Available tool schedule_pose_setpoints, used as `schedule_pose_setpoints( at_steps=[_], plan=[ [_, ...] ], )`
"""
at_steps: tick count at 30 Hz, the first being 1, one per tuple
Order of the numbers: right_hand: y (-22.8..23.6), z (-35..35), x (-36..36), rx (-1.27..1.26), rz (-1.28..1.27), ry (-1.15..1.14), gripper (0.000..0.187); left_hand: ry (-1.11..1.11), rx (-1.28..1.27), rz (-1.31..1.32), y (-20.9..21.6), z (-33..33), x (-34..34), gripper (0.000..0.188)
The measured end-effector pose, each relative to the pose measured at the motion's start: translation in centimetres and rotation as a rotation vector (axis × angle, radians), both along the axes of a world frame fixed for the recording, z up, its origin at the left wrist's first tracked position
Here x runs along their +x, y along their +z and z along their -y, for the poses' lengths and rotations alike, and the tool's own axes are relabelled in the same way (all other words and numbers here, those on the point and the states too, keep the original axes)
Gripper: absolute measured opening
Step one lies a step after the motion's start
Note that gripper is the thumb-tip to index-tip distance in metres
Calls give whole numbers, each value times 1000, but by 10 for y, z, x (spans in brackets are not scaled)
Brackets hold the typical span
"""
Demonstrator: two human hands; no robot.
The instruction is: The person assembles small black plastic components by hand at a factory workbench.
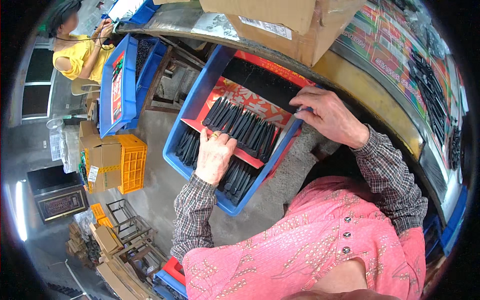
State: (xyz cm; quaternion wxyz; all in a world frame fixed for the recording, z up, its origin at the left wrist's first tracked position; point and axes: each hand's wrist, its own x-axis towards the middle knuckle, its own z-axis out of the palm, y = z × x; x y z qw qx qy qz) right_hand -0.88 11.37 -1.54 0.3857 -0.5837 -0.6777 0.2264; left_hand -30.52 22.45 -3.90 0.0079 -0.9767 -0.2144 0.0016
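In front of me a tilted blue plastic crate (172, 145) holds rows of slim black pointed pieces (245, 127), laid side by side on red printed cardboard (235, 92). More black pointed pieces (237, 180) lie in a lower layer at the near end. My left hand (215, 156), a ring on one finger, is closed over the near edge of the cardboard under the upper row. Its thumb is hidden. At the crate's right side my right hand (332, 117) has its fingers curled around the blue rim; its fingertips are partly hidden.
A cardboard box (285, 22) stands on the curved worktable, with black pieces (432, 85) at its right. Blue bins (117, 85), a carton (105, 162) and an orange crate (133, 162) stand left. A person in yellow (82, 55) works at the far left.
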Motion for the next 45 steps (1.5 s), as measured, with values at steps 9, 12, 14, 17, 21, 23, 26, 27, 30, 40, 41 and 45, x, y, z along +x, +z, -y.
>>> schedule_pose_setpoints(
  at_steps=[9, 12, 14, 17, 21, 23, 26, 27, 30, 40, 41, 45],
  plan=[
    [9, 15, 11, -14, -29, 3, 21, 53, 46, -140, 5, -3, -1, 28],
    [11, 19, 16, -45, -67, -13, 21, 45, 65, -176, 3, -5, -2, 26],
    [10, 22, 17, -72, -97, -22, 21, 43, 55, -162, 3, -4, -3, 23],
    [6, 25, 18, -51, -82, -21, 22, 87, 55, -194, 3, 1, -5, 21],
    [4, 26, 17, -23, -72, -6, 22, 92, 94, -157, -3, 3, -7, 20],
    [3, 25, 17, -28, -78, -10, 22, 96, 91, -177, -3, 1, -6, 20],
    [2, 23, 17, -33, -85, -15, 22, 71, 96, -124, -4, -2, -6, 20],
    [2, 23, 16, -39, -85, -15, 22, 72, 95, -125, -5, -3, -6, 20],
    [-1, 21, 16, -36, -89, -14, 21, 73, 88, -124, -6, -4, -7, 21],
    [-1, 17, 15, -58, -89, -14, 22, 63, 92, -72, -10, -6, -10, 18],
    [-1, 16, 14, -58, -89, -13, 22, 71, 97, -99, -9, -5, -11, 21],
    [-6, 12, 14, -34, -84, -1, 22, 71, 110, -80, -13, -7, -14, 21]
  ],
)
